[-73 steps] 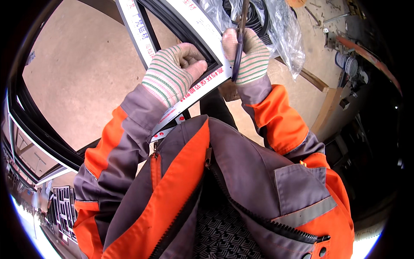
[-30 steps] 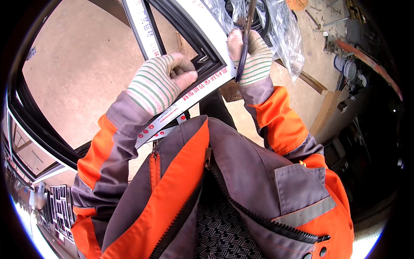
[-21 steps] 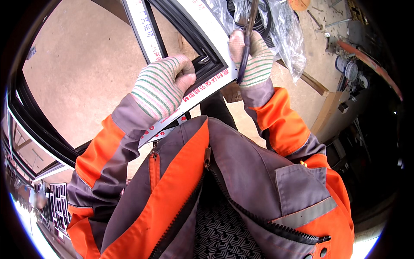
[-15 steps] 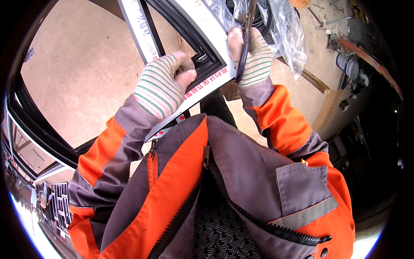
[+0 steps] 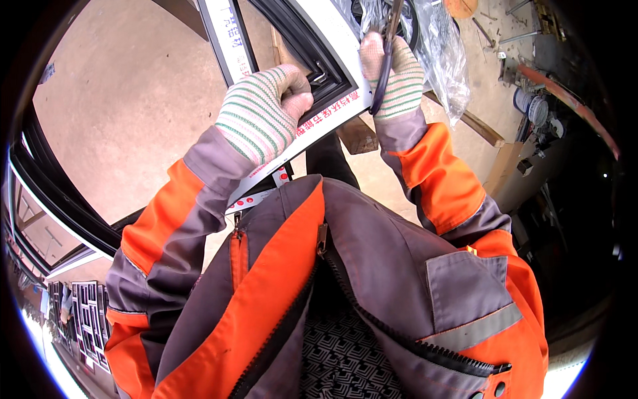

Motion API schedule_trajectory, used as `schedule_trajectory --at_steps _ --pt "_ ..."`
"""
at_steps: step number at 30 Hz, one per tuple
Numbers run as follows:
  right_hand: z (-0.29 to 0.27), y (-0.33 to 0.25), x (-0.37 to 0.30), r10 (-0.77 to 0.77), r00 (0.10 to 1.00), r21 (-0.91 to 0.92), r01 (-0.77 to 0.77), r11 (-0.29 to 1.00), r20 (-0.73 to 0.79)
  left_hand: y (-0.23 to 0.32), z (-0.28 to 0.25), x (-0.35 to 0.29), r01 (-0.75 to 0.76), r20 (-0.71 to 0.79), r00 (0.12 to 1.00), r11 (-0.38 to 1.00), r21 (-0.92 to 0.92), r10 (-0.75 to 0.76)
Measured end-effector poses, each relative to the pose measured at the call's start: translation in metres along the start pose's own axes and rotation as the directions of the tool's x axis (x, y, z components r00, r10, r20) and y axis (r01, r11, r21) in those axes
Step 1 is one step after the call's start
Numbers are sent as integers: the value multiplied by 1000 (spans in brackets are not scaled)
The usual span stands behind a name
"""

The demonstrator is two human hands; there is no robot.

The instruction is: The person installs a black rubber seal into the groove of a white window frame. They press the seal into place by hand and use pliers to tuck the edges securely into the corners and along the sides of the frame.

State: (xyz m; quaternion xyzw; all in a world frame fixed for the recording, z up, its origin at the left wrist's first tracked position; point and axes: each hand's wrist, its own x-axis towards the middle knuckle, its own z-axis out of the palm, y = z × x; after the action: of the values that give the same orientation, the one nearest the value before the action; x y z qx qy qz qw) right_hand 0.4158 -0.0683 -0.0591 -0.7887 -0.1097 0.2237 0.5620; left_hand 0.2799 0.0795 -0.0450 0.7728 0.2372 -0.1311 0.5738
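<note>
A window frame (image 5: pixel 342 46) with black inner profiles and white printed protective film lies before me, one corner close to my body. Over its near side, my left hand (image 5: pixel 262 113), in a striped knit glove, has its fingers curled closed beside the black inner edge. Whatever is between those fingers is hidden. Just right of the frame's corner, my right hand (image 5: pixel 402 83), gloved alike, is closed around scissors (image 5: pixel 383 83) with dark purple handles. They point away from me, and their far end runs out of the picture's top.
Clear plastic wrapping (image 5: pixel 442 60) with black coiled strip lies beyond my right hand. A wooden block (image 5: pixel 359 136) shows under the frame. White spools (image 5: pixel 531 105) and an orange-red bar (image 5: pixel 568 93) are at the right. More frames (image 5: pixel 90 319) stand at the lower left.
Both hands have shifted slightly right in the picture, along with the frame's corner. The right hand still grips the scissors, and the left fingers stay curled by the inner edge.
</note>
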Motion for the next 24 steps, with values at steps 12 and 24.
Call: schedule_trajectory --at_steps 12,24 --pt "2 7 -1 11 999 45 -9 999 -34 -10 -47 -58 205 130 971 979 -17 -201" --pt "-2 20 4 -20 999 21 20 1000 -46 -17 -43 -118 -49 -62 996 953 300 70"
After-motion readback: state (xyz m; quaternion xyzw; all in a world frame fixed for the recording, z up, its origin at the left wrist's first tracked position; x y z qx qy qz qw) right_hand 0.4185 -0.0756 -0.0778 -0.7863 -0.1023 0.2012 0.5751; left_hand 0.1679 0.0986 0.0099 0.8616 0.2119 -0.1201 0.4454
